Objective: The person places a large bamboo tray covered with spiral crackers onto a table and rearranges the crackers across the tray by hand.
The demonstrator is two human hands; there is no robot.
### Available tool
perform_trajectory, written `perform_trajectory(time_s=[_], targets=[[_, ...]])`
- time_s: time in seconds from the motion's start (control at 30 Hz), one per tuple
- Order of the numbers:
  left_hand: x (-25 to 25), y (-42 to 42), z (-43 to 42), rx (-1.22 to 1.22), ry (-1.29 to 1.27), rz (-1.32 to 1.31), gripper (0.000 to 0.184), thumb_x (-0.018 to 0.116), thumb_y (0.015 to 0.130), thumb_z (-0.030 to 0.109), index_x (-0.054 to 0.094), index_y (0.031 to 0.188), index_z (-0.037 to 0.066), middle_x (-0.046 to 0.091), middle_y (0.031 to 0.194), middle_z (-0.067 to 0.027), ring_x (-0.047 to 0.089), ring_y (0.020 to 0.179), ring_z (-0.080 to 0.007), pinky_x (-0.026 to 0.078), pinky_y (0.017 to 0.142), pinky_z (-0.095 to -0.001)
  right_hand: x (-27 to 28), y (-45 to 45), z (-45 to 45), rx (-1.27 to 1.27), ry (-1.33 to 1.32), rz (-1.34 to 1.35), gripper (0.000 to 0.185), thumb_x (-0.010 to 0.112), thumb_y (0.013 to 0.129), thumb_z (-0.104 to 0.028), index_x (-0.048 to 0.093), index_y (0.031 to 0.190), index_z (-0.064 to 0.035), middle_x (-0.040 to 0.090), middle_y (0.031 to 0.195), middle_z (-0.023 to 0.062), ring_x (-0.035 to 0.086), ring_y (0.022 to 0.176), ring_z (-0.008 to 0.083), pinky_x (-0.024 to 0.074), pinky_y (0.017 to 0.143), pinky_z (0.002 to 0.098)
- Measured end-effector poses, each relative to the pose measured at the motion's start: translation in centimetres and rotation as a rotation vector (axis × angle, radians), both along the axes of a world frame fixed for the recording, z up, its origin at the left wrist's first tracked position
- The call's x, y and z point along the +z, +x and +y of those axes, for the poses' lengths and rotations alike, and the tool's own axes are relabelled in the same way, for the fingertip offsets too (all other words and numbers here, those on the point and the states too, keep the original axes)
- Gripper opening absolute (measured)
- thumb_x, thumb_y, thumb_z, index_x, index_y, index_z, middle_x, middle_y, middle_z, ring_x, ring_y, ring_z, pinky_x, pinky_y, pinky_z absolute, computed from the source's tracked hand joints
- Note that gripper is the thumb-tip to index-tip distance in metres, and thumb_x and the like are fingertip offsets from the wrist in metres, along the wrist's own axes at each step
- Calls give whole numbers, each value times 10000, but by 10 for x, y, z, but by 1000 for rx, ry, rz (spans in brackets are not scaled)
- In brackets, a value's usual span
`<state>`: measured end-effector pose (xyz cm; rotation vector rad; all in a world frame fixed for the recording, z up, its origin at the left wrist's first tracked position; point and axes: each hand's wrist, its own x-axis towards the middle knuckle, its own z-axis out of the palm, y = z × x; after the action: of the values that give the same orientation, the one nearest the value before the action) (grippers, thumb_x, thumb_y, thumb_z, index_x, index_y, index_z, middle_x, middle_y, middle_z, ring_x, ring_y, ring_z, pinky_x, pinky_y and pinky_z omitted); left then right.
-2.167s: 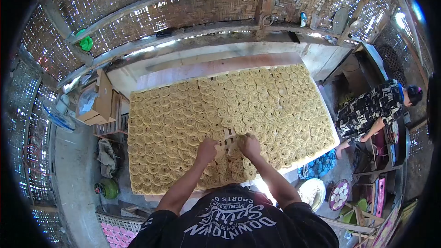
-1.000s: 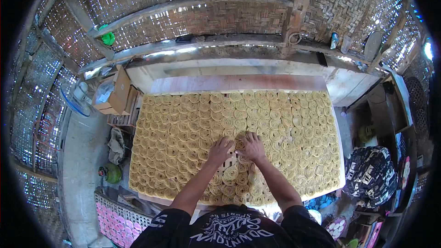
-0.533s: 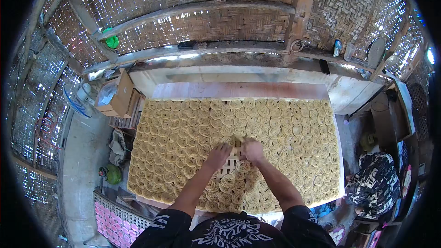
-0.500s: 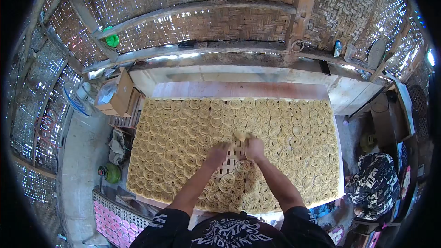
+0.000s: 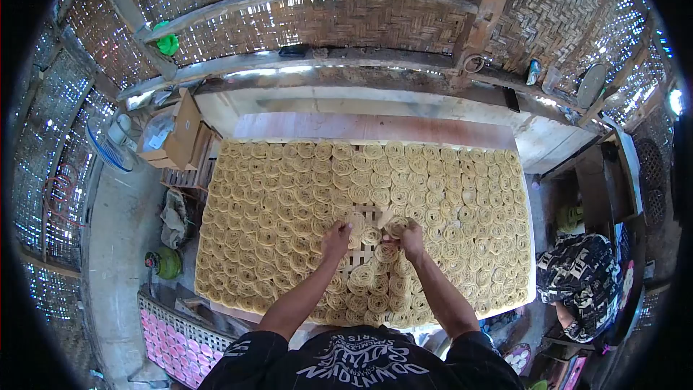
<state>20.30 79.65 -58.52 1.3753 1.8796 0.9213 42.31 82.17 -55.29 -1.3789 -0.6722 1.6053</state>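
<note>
Coiled noodle nests (image 5: 267, 202) cover a wide, low table in close rows. Around a gap in their middle, the slatted surface (image 5: 359, 258) shows through. My right hand (image 5: 413, 240) is closed on a noodle nest (image 5: 395, 227) at the gap's right side. At the left edge of the gap is my left hand (image 5: 336, 240), its fingertips pinched together beside a pale coil; what they grip is too small to make out. Some loose nests (image 5: 363, 276) lie uneven and overlapping just below the gap.
A cardboard box (image 5: 173, 137) and a blue fan (image 5: 108, 143) stand at the left, with a green gas cylinder (image 5: 164, 263) lower down. A rack of pink rounds (image 5: 177, 339) sits lower left. Another person (image 5: 581, 282) in a patterned shirt crouches right of the table.
My hands have moved apart, left hand leftward and right hand slightly right and down. A nest now shows clearly in my right hand. The view has shifted a little; the other person's arm is lower.
</note>
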Motion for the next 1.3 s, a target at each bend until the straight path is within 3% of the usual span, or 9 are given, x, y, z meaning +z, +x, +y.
perform_trajectory(time_s=[0.1,0.3,0.53,0.63,0.73,0.87,0.97,1.07,1.3], targets=[[13,5,4,34,20,-192,271,681,911,252,614,866,-8,654,738,-152,626,666,-246,501,651,-372,0,0,0,-25,20,46,193,553,934,-23,577,1116,36,690,943,153,706,739,220,611,582,352],[-6,16,-11,77,12,-206,280,670,899,246,590,841,-16,630,711,-143,596,644,-269,474,632,-400,1,-14,-1,530,581,-1319,231,589,886,-139,649,1107,-103,654,1128,117,704,718,313,564,614,433],[-11,22,-10,104,-22,-334,297,623,902,267,579,858,-23,616,706,-153,585,635,-295,472,634,-413,24,-16,2,999,495,-1462,431,563,848,-149,606,1274,-198,611,1249,110,697,742,352,574,650,471],[-6,18,-12,63,-101,-324,294,624,904,283,600,903,-11,616,708,-165,587,636,-323,481,644,-418,-4,1,6,776,661,-1171,550,596,849,-138,513,1391,-179,577,1328,129,703,768,344,578,663,459],[5,21,-28,12,-90,-200,309,637,907,308,633,914,-1,627,722,-181,597,643,-351,492,644,-427,-4,3,26,536,341,-586,637,630,856,-159,429,1460,-146,544,1383,139,705,817,344,581,696,456],[31,10,-40,-229,-167,59,319,663,892,330,683,861,13,648,768,-173,640,736,-342,514,706,-429,27,-9,33,674,464,-1456,572,649,894,-332,478,1399,-124,555,1360,128,703,813,343,575,700,460],[28,-5,-43,-331,190,265,269,665,876,306,715,800,53,655,822,-130,648,874,-316,514,815,-433,31,-33,39,676,592,-1332,477,663,881,-406,599,1253,-116,587,1292,125,683,932,327,557,787,449],[32,-24,-38,-336,1,304,188,672,851,274,729,891,99,642,995,-104,614,1016,-300,487,934,-449,40,-72,36,705,829,-1205,386,687,846,-379,661,1126,-114,637,1129,127,627,1055,325,506,896,465],[24,-50,-18,-422,189,516,257,695,793,190,690,1045,137,575,1154,-88,584,1068,-295,513,892,-412,9,-101,42,919,887,-1339,309,700,791,-281,655,1048,-116,615,1034,115,620,1035,332,502,874,454]])
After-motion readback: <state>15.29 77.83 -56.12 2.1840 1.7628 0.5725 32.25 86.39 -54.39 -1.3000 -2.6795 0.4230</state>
